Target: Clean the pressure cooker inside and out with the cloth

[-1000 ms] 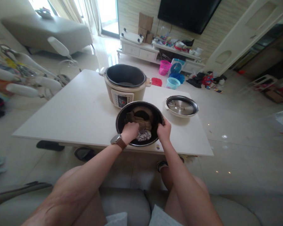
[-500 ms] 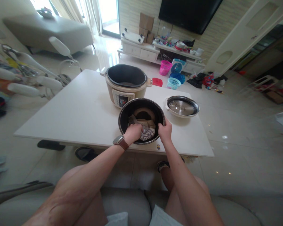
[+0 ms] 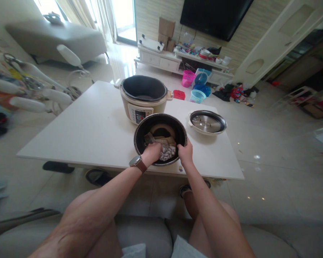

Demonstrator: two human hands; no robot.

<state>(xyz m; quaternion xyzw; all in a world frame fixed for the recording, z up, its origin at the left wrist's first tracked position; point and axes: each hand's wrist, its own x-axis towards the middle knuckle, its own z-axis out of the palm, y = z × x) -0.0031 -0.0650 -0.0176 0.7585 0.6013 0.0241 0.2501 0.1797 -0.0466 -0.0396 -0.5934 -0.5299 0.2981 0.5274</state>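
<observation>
A black inner pot (image 3: pixel 140 130) stands on the white table (image 3: pixel 91 125) near its front edge. My left hand (image 3: pixel 151 153), a brown-strapped watch on its wrist, reaches inside and is closed on a patterned cloth (image 3: pixel 167 150) pressed against the pot's inside. My right hand (image 3: pixel 185 152) grips the pot's right rim, fingers curled over the edge. Just behind the pot is the beige electric cooker body (image 3: pixel 142 98), open with no lid on.
A steel lid (image 3: pixel 207 122) lies upside down on the table to the right. A clothes rack (image 3: pixel 29 82) stands left of the table. Slippers (image 3: pixel 97 176) lie on the floor under the table's front edge. Baskets (image 3: pixel 197 94) and clutter sit beyond the table.
My left hand has shifted the cloth a little right and toward the near wall of the pot. My right hand slid slightly inward along the rim. The pot moved only slightly.
</observation>
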